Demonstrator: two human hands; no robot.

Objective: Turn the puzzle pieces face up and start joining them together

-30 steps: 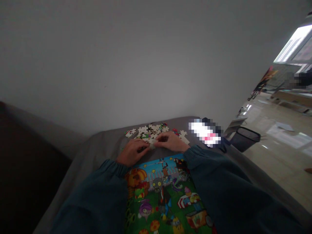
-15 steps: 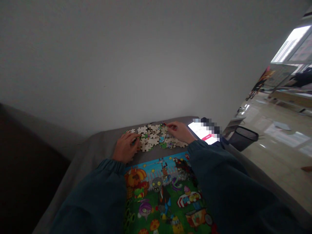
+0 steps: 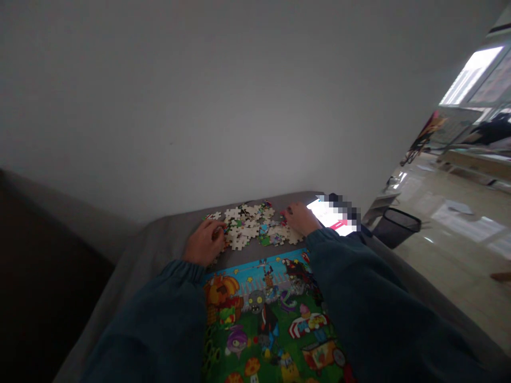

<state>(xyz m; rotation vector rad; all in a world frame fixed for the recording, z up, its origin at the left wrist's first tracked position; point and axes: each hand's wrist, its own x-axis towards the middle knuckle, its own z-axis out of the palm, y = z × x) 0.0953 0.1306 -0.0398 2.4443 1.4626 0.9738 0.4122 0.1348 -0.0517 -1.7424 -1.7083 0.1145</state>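
Observation:
Loose jigsaw puzzle pieces [image 3: 243,226] lie in a pile by the wall, many with their pale backs up and some showing coloured print. My left hand [image 3: 204,243] rests at the pile's left edge with its fingers curled; what they may hold is hidden. At the pile's right end, the bent fingers of my right hand [image 3: 301,218] are closed on a small pinkish puzzle piece, partly hidden. Nearer to me lies a colourful cartoon picture sheet [image 3: 275,314] with zombies and plants, flat between my forearms.
A lit phone or tablet screen [image 3: 329,215], partly blurred out, lies right of my right hand. Grey cloth [image 3: 159,239] covers the surface, which ends at a pale wall [image 3: 255,117]. Beyond the right edge stands a dark mesh bin [image 3: 397,226] on the shiny floor [image 3: 459,255].
My right hand has drawn back to the right, off the top right of the pile, uncovering pieces there. My left hand has stayed at the left edge, its fingers curling in slightly.

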